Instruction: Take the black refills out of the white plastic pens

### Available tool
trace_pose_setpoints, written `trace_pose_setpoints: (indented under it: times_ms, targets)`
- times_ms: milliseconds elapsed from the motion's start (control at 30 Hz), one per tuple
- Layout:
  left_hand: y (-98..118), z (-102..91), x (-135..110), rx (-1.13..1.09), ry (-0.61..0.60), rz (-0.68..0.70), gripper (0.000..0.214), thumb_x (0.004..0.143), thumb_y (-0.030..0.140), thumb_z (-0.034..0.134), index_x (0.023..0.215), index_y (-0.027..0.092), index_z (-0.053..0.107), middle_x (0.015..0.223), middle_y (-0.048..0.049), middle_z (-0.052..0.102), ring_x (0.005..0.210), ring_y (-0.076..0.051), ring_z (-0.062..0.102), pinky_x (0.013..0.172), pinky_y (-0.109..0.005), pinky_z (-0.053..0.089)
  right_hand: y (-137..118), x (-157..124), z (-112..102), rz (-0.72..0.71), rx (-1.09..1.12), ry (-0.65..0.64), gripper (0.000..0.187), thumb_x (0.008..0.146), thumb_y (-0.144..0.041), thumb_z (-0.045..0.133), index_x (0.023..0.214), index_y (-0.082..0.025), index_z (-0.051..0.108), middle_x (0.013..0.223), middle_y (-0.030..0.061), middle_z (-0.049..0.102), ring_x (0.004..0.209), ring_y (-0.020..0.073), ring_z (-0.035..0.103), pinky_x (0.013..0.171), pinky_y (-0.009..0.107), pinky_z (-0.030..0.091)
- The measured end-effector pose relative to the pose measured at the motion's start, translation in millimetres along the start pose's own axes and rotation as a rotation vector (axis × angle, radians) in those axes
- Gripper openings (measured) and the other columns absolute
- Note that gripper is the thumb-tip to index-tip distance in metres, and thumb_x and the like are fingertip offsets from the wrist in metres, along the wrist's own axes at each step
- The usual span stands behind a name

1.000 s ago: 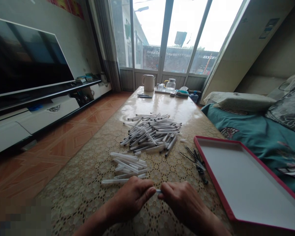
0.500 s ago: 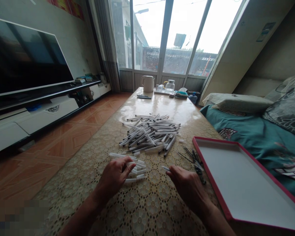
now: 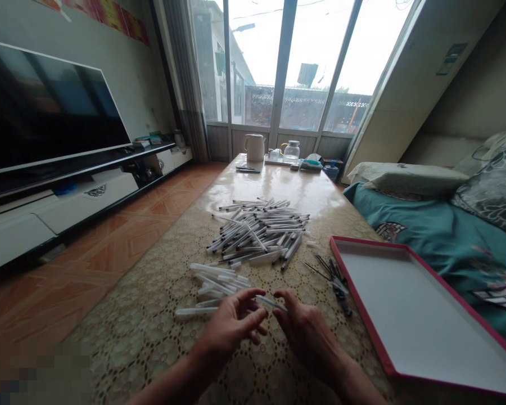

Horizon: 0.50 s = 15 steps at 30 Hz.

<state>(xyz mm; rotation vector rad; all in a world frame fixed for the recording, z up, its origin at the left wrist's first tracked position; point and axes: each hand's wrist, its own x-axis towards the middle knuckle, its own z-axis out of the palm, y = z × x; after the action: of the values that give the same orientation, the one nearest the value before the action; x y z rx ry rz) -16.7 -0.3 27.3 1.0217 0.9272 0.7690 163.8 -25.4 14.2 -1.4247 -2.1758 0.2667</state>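
Note:
Over the near part of the table, my right hand (image 3: 307, 329) grips a slim whitish pen (image 3: 273, 304) between thumb and fingers, its tip pointing left. My left hand (image 3: 231, 320) is just beside that tip, its thumb and forefinger apart around it and nothing clearly held. Behind my left hand lie several translucent white pen barrels (image 3: 208, 270). Further forward spreads a big heap of white pens with dark ends (image 3: 257, 228). Right of my right hand is a small bunch of thin black refills and dark caps (image 3: 333, 275).
A shallow box lid with a red rim (image 3: 360, 306) lies at the table's right side. On the far end of the patterned table (image 3: 253, 360) stand a beige jug (image 3: 254, 148), a glass pitcher (image 3: 292, 151) and a tissue pack (image 3: 311, 163). A bed (image 3: 425, 225) borders the right.
My left hand has moved right, from the white barrels to the pen tip, and its fingers have parted. My right hand has shifted slightly left and lower with the pen.

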Motion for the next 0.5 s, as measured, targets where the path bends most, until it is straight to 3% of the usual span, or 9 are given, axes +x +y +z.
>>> trace_pose_setpoints:
  times_ms: [133,267,367,433,500]
  targets:
    - [-13,12.2,0,-0.174,0.023,-0.061,0.041,0.059,0.041,0.079,0.088,0.014,0.067,0.067,0.0002,0.061,0.052,-0.007,0.053,0.047,-0.018,0.038,-7,0,2,-0.021,0.044,-0.026,0.03,0.094,-0.028,0.037,0.121,-0.016,0.04,0.074,0.0038,0.068,0.056,0.0161,0.063,0.05,0.022,0.039]
    - [-16,11.1,0,-0.219,0.126,0.038,0.034,0.064,0.04,0.077,0.082,0.012,0.068,0.062,0.0012,0.06,0.052,-0.007,0.052,0.048,-0.017,0.038,-4,0,-4,0.019,0.192,0.007,0.033,0.094,-0.034,0.035,0.121,-0.016,0.043,0.068,0.0002,0.063,0.055,0.0144,0.06,0.053,0.022,0.041]
    - [-17,6.9,2,-0.336,0.261,0.116,0.033,0.063,0.04,0.077,0.08,0.015,0.065,0.065,0.0019,0.063,0.055,-0.008,0.057,0.048,-0.017,0.042,4,-1,-9,0.138,0.366,0.048,0.036,0.097,-0.038,0.027,0.092,-0.017,0.056,0.06,-0.0014,0.057,0.051,0.012,0.056,0.052,0.021,0.041]
    - [-16,3.8,4,-0.414,0.327,0.141,0.035,0.062,0.041,0.078,0.08,0.016,0.063,0.066,0.0018,0.065,0.056,-0.009,0.06,0.05,-0.018,0.046,9,-1,-10,0.193,0.439,0.046,0.045,0.097,-0.041,0.026,0.068,-0.018,0.053,0.056,-0.0015,0.054,0.049,0.0107,0.053,0.05,0.02,0.039]
    - [-15,1.7,7,-0.458,0.355,0.155,0.036,0.06,0.038,0.079,0.082,0.016,0.062,0.066,0.0014,0.066,0.057,-0.01,0.063,0.054,-0.019,0.049,12,-1,-9,0.199,0.487,0.02,0.047,0.096,-0.043,0.03,0.062,-0.018,0.051,0.053,-0.0016,0.052,0.048,0.0102,0.051,0.05,0.02,0.038]
